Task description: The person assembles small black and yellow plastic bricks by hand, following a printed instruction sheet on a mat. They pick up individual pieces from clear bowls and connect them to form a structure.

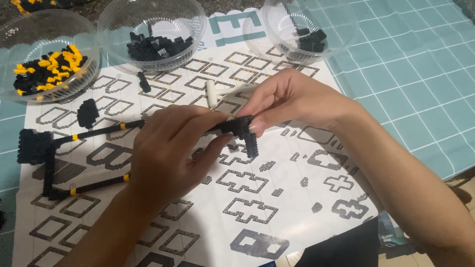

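Upper left of frame: clear plastic bowl (29, 54) holding small black and yellow bricks (47, 69).

Left edge, mid-height: black block structure (33, 146) of tiny bricks, lying on the instruction sheet (292, 198). Two thin black arms (99, 131) with yellow joints run from it toward the centre, one above the other.

Upper centre-left: second clear bowl (151, 32) with black bricks only. Just below it, a loose black strip (144, 82) and a rounded black piece (88, 112) on the sheet.

Centre: left hand (168, 153), fingers curled closed around the near end of the black brick assembly (240, 131), thumb pressed up against it. The assembly is held just above the sheet, at mid-frame, between both hands; a short black column hangs down from it.

Centre, right of that: right hand (292, 101), thumb and fingertips pinched shut on the same assembly from above. A white plastic tool (222, 92) lies under or in this hand; which cannot be told.

Upper right: third clear bowl (309, 24) with a few black bricks.

Right side: teal cutting mat (420, 74) with white grid lines, under the sheet.
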